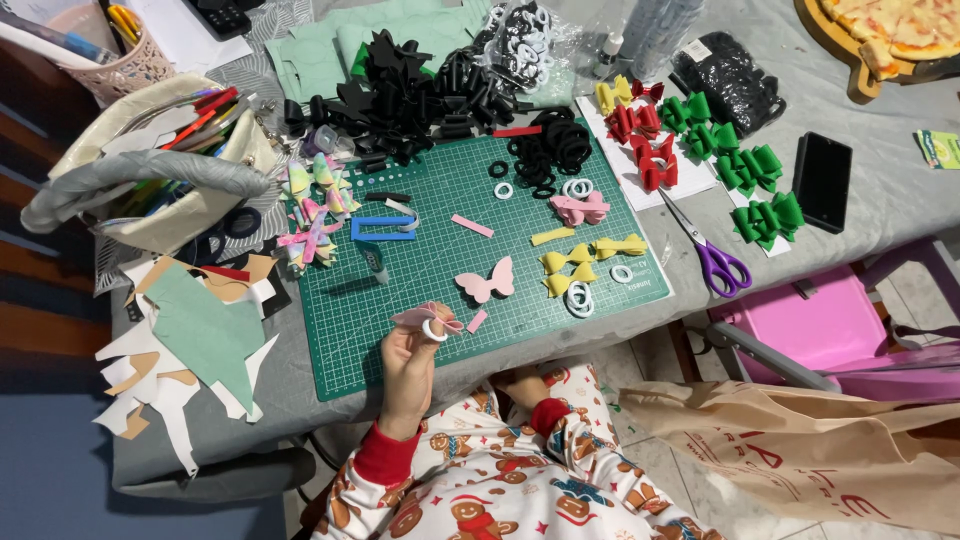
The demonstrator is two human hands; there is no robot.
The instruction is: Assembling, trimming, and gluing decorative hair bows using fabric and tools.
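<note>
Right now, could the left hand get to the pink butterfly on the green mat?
Probably yes. The left hand is raised at the mat's near edge, and the pink butterfly lies flat just beyond it with bare green mat between. But its fingers already pinch a pink bow with a white ring.

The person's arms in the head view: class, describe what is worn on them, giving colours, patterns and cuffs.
Both arms wear loose white pyjama-style sleeves printed with brown gingerbread figures, small red and teal motifs. Each sleeve ends in a plain red ribbed cuff: one at the left hand, one at the right hand. The hands are bare: no gloves, and no rings or watch can be made out.
</note>
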